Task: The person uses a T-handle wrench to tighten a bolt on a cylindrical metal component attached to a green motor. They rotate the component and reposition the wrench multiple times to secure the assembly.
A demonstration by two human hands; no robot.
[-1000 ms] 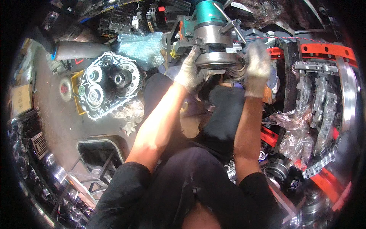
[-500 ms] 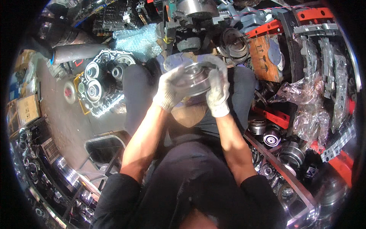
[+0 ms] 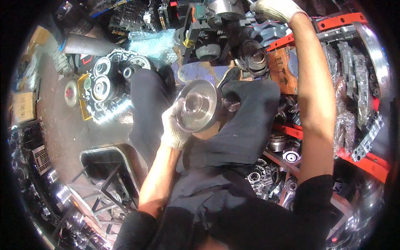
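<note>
My left hand (image 3: 175,125), in a pale knit glove, grips a round steel drum (image 3: 200,106) by its rim and holds it over my lap, its open face turned up. My right hand (image 3: 273,8), also gloved, is stretched far up to the top of the picture, above a heap of dark metal parts (image 3: 250,46) on the red rack; what its fingers touch is cut off by the frame edge. My dark trousers (image 3: 246,121) lie under the drum.
A gear housing with several cogs (image 3: 106,85) lies on a yellow tray at the left. A black metal pan with a frame (image 3: 104,166) stands at lower left. Red shelving (image 3: 366,160) with bagged parts fills the right. Bearings and rings (image 3: 271,179) lie by my right thigh.
My right hand let go of the drum and rose to the top rack. The drum came down toward my lap, now held by the left hand alone.
</note>
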